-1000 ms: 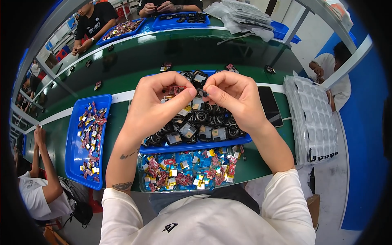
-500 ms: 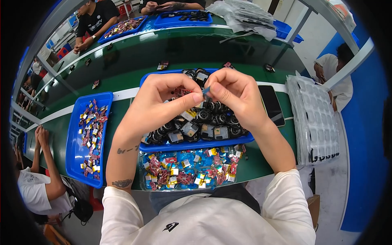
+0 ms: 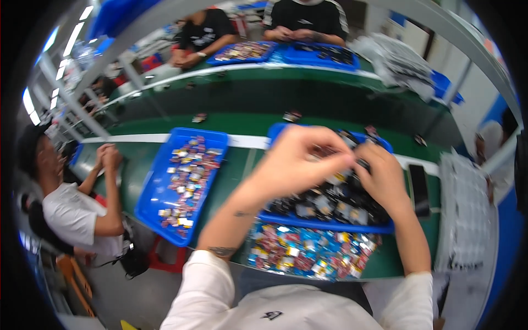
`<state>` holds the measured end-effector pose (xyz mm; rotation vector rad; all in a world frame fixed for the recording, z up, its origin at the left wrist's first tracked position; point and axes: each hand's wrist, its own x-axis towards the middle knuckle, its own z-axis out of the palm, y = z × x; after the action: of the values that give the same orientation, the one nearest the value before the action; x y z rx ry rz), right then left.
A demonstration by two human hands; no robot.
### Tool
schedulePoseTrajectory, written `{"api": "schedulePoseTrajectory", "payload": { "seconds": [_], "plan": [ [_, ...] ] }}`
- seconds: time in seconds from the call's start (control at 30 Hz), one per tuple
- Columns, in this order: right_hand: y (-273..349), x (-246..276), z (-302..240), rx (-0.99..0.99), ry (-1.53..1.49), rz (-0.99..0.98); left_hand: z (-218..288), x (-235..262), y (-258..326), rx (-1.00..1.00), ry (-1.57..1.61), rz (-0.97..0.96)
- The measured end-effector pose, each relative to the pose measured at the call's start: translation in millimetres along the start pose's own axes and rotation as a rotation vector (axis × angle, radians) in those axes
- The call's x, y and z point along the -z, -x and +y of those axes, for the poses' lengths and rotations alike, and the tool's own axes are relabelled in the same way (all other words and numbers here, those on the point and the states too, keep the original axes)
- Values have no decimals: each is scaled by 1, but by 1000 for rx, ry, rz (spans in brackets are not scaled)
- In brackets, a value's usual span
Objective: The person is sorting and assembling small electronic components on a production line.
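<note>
Both my hands are raised over a blue tray [image 3: 330,224] full of black round-cornered device housings [image 3: 344,212]. My left hand [image 3: 308,162] is closed, thumb against forefinger; a reddish bit shows inside its curled fingers, too blurred to name. Close beside it, my right hand [image 3: 383,176] is closed too, fingers bent round a small dark spot at the fingertips that motion blur keeps from being made out. Nearer my body, a clear tray [image 3: 250,258] holds many small red circuit boards [image 3: 269,247] with silver-and-yellow battery cells on blue film.
Left of the housings stands a blue tray [image 3: 144,203] of boards with cells. A dark phone [image 3: 419,190] and stacked clear plastic trays [image 3: 462,214] lie to the right. Co-workers sit at left [image 3: 82,203] and across the green bench [image 3: 231,148]; a metal frame [image 3: 440,19] arches overhead.
My view has swung left, so the scene sits further right and blurs. The small blue piece seen between my fingertips no longer shows. My hands remain close together above the tray.
</note>
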<state>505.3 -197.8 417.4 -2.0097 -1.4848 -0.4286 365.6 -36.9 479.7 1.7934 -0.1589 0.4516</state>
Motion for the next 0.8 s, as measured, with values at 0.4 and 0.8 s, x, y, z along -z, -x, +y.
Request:
{"api": "schedulePoseTrajectory", "payload": {
  "seconds": [0.4, 0.8],
  "plan": [
    [-4, -4, -11, -146, -384, -89, -7, 0, 2, -11, -5, -50],
    [-5, 12, -30, -473, -1099, -7, -10, -5, 0, -108, -67, 62]
  ]
}}
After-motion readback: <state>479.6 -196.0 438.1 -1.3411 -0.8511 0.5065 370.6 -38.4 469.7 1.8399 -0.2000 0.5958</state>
